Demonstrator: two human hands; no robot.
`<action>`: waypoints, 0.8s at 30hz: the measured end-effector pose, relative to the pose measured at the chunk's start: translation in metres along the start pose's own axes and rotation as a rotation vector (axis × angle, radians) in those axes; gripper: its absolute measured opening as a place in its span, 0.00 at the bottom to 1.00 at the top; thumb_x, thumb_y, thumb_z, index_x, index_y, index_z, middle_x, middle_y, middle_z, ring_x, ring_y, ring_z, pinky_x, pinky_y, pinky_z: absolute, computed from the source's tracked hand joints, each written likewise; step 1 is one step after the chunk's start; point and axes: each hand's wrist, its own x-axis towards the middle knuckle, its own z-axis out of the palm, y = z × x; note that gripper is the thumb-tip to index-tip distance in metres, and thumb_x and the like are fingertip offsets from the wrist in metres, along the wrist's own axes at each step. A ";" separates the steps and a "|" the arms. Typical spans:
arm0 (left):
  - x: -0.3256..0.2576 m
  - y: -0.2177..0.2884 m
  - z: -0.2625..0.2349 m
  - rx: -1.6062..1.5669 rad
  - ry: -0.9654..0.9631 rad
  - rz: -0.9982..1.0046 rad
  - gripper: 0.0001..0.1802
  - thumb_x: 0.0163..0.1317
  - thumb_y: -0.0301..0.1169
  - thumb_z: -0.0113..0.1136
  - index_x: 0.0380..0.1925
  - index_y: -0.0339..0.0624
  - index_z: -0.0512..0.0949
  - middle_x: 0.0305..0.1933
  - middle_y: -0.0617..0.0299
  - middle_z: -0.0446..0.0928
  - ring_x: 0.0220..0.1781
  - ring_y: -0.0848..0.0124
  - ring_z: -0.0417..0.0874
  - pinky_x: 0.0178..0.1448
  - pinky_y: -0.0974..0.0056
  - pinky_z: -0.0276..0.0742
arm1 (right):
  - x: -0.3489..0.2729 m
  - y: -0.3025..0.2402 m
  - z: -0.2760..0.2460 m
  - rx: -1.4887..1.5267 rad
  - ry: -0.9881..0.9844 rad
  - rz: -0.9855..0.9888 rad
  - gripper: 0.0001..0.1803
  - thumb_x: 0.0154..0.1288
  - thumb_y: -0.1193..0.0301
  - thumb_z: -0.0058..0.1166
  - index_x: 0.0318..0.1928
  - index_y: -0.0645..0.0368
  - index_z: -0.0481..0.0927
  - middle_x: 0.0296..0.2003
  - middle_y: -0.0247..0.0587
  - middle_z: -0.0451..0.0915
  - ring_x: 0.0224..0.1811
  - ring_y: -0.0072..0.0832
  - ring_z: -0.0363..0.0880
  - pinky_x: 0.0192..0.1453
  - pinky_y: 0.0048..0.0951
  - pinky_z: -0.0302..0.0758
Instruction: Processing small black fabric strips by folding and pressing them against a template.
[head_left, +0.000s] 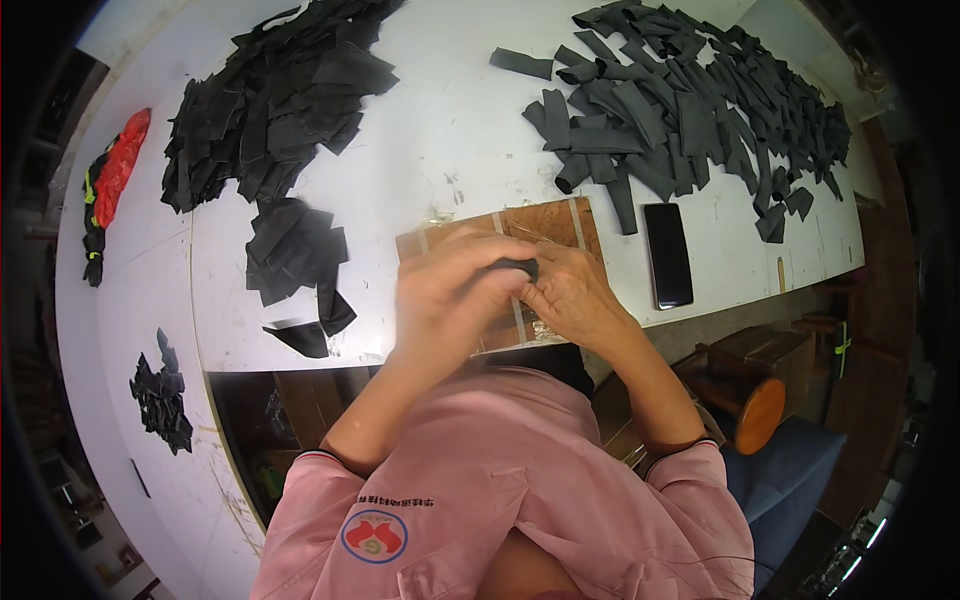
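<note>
You're holding a black fabric tube (pixel 519 266) in your curled left hand (pixel 450 290) and half-closed right hand (pixel 573 295), above the brown board (pixel 562 222) | far left, flat pieces (pixel 275 115) are waiting, seemingly undone | far right, tubes (pixel 640 115) are lying, seemingly finished

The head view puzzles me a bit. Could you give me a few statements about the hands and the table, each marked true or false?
1. The left hand holds a small dark piece. True.
2. The phone lies to the left of the brown board. False: it lies to the right of it.
3. A red bundle lies toward the far left. True.
4. The right hand rests on the phone. False: it is over the brown board, close to the left hand.
5. The person's shirt is pink. True.
</note>
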 end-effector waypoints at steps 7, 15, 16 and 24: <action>-0.001 -0.017 -0.014 -0.664 0.104 0.032 0.10 0.56 0.32 0.54 0.33 0.35 0.74 0.36 0.50 0.75 0.44 0.57 0.74 0.52 0.55 0.67 | 0.009 -0.011 -0.001 -0.086 -0.043 0.008 0.14 0.50 0.63 0.55 0.19 0.61 0.72 0.20 0.42 0.72 0.24 0.36 0.73 0.25 0.33 0.68; -0.003 -0.026 -0.015 -0.510 0.128 0.103 0.10 0.54 0.31 0.56 0.31 0.35 0.76 0.33 0.51 0.76 0.43 0.59 0.75 0.51 0.56 0.67 | 0.005 -0.014 -0.003 0.002 0.041 -0.050 0.14 0.51 0.65 0.55 0.17 0.60 0.70 0.16 0.40 0.71 0.19 0.37 0.72 0.23 0.34 0.67; -0.004 -0.027 -0.014 -0.510 0.127 0.098 0.10 0.54 0.31 0.56 0.31 0.35 0.76 0.33 0.51 0.76 0.43 0.59 0.75 0.51 0.56 0.67 | 0.003 -0.009 0.007 0.030 0.017 -0.002 0.14 0.51 0.65 0.55 0.17 0.61 0.71 0.16 0.41 0.71 0.19 0.37 0.71 0.23 0.34 0.67; -0.023 -0.107 -0.016 0.795 0.290 -0.119 0.13 0.52 0.28 0.58 0.35 0.32 0.72 0.34 0.55 0.74 0.34 0.71 0.73 0.36 0.66 0.68 | 0.050 0.016 -0.035 0.335 0.229 0.202 0.21 0.58 0.59 0.47 0.20 0.65 0.72 0.15 0.39 0.72 0.18 0.22 0.68 0.21 0.25 0.64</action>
